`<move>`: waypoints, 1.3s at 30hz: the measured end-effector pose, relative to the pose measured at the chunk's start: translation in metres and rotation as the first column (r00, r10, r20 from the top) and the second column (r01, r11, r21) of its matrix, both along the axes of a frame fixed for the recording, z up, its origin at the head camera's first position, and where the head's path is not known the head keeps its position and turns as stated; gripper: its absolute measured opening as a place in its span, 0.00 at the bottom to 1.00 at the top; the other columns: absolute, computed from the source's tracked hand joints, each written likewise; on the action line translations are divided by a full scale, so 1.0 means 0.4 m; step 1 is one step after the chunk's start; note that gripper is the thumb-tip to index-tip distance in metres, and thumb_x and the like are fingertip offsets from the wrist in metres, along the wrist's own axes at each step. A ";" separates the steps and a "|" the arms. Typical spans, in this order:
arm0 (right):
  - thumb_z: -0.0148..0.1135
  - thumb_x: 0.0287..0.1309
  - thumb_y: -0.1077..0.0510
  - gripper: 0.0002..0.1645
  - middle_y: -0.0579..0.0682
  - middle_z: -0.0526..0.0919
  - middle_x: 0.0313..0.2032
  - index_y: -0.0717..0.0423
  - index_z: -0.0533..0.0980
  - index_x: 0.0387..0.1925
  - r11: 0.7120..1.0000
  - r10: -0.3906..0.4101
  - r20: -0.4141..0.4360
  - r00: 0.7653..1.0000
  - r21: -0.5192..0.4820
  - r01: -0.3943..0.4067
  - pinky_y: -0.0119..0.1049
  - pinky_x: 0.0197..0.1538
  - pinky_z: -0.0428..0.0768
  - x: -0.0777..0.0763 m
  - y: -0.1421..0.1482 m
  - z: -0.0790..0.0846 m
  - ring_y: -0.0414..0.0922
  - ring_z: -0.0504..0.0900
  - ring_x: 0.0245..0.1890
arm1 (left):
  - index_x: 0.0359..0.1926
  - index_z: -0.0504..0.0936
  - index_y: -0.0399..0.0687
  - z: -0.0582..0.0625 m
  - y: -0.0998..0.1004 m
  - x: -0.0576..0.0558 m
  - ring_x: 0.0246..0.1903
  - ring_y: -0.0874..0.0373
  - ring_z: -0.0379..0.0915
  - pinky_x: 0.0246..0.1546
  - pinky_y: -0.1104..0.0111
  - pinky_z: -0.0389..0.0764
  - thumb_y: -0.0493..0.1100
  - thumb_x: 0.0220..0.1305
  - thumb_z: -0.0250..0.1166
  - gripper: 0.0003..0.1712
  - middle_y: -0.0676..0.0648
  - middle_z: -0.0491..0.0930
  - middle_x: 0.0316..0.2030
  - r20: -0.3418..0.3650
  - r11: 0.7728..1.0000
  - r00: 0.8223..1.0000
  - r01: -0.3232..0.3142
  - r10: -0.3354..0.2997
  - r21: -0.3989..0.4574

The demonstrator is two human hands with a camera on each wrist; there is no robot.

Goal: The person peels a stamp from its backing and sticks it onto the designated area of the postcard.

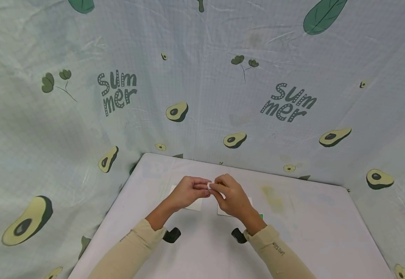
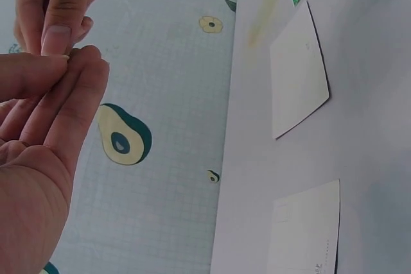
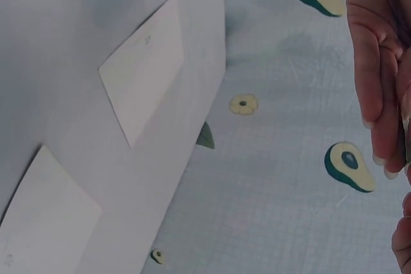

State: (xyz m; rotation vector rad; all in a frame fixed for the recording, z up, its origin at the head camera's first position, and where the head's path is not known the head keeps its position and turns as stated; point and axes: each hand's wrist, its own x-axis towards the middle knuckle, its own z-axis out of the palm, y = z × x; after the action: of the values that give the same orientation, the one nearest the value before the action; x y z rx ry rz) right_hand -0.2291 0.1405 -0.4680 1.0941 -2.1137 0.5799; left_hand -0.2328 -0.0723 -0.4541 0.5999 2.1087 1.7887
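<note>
Head view alone: small white piece (image 1: 209, 186) pinched between left hand (image 1: 187, 192) and right hand (image 1: 232, 195), hidden from wrist views.

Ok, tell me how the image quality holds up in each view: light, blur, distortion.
Head view: even soft light, wide-angle bending at the edges, faint shadows under the left hand and right hand on the table. Left wrist view: close fingers slightly soft, the cards sharp. Right wrist view: the hand is cropped at the edge, no glare.
</note>
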 end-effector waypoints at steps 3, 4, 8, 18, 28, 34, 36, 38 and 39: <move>0.79 0.49 0.69 0.11 0.52 0.82 0.35 0.62 0.89 0.38 1.000 -0.018 -0.018 1.000 -0.014 0.018 0.31 0.35 0.80 0.003 -0.005 0.001 0.45 0.76 0.35 | 0.65 0.76 0.24 0.005 0.001 0.002 0.55 0.38 0.86 0.53 0.64 0.88 0.33 0.73 0.63 0.24 0.30 0.86 0.54 -0.012 1.000 1.000 -0.011 0.010 -0.016; 0.78 0.49 0.70 0.11 0.52 0.82 0.34 0.62 0.89 0.37 0.999 -0.024 -0.024 0.999 -0.022 0.023 0.31 0.35 0.80 0.004 -0.007 0.001 0.45 0.76 0.34 | 0.65 0.76 0.24 0.006 0.001 0.002 0.55 0.39 0.86 0.53 0.64 0.88 0.34 0.73 0.64 0.24 0.30 0.86 0.55 -0.017 1.000 1.000 -0.014 0.014 -0.022; 0.76 0.50 0.71 0.08 0.52 0.82 0.32 0.61 0.87 0.34 0.997 -0.046 -0.025 0.999 -0.063 0.045 0.31 0.35 0.82 0.007 -0.017 -0.001 0.45 0.79 0.34 | 0.65 0.75 0.23 0.007 0.004 0.000 0.56 0.35 0.85 0.54 0.62 0.87 0.34 0.74 0.63 0.24 0.29 0.85 0.55 -0.024 1.000 1.000 -0.021 0.021 -0.012; 0.75 0.56 0.69 0.04 0.50 0.83 0.31 0.60 0.86 0.32 0.951 -0.036 0.260 0.965 -0.288 0.113 0.34 0.31 0.83 0.022 -0.037 -0.002 0.41 0.78 0.30 | 0.63 0.77 0.23 0.010 0.005 0.001 0.56 0.32 0.84 0.55 0.58 0.87 0.36 0.76 0.61 0.22 0.28 0.84 0.56 -0.053 1.000 0.998 -0.030 0.030 0.000; 0.72 0.61 0.67 0.02 0.52 0.83 0.30 0.61 0.84 0.34 0.853 0.011 0.522 0.853 -0.450 0.265 0.26 0.31 0.75 0.039 -0.060 0.001 0.37 0.72 0.28 | 0.61 0.81 0.28 0.017 0.014 0.009 0.54 0.38 0.87 0.54 0.57 0.87 0.38 0.75 0.63 0.20 0.32 0.86 0.55 -0.044 0.997 0.997 -0.071 0.071 0.009; 0.69 0.63 0.69 0.02 0.58 0.84 0.33 0.66 0.83 0.36 0.757 0.070 0.677 0.733 -0.515 0.403 0.26 0.31 0.75 0.052 -0.082 0.000 0.38 0.74 0.29 | 0.58 0.83 0.29 0.018 0.017 0.012 0.51 0.42 0.89 0.51 0.61 0.88 0.40 0.74 0.65 0.19 0.32 0.87 0.53 -0.061 0.996 0.994 -0.087 0.088 0.012; 0.69 0.63 0.69 0.02 0.59 0.83 0.31 0.66 0.82 0.35 0.729 0.076 0.698 0.712 -0.526 0.438 0.26 0.30 0.73 0.054 -0.088 0.000 0.38 0.73 0.27 | 0.57 0.83 0.29 0.018 0.017 0.013 0.50 0.43 0.89 0.51 0.62 0.89 0.40 0.74 0.65 0.19 0.33 0.88 0.52 -0.065 0.996 0.994 -0.090 0.091 0.011; 0.68 0.63 0.70 0.02 0.59 0.83 0.30 0.65 0.82 0.34 0.703 0.091 0.706 0.702 -0.545 0.457 0.26 0.28 0.71 0.056 -0.094 0.001 0.37 0.72 0.26 | 0.57 0.84 0.30 0.015 0.017 0.011 0.49 0.44 0.90 0.50 0.63 0.89 0.40 0.74 0.65 0.19 0.33 0.88 0.52 -0.067 0.996 0.993 -0.093 0.094 0.009; 0.68 0.63 0.70 0.03 0.59 0.82 0.29 0.64 0.81 0.33 0.693 0.096 0.704 0.703 -0.554 0.461 0.26 0.27 0.70 0.056 -0.096 0.001 0.37 0.72 0.25 | 0.57 0.84 0.30 0.014 0.018 0.011 0.49 0.44 0.90 0.50 0.63 0.89 0.40 0.74 0.65 0.18 0.33 0.88 0.51 -0.070 0.996 0.993 -0.094 0.094 0.009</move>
State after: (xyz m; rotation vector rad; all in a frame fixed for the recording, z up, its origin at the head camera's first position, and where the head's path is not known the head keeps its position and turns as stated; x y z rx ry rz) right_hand -0.2065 0.1020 -0.4674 0.1599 -2.1932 1.7398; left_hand -0.2285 -0.0652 -0.4484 0.5823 2.2136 1.8501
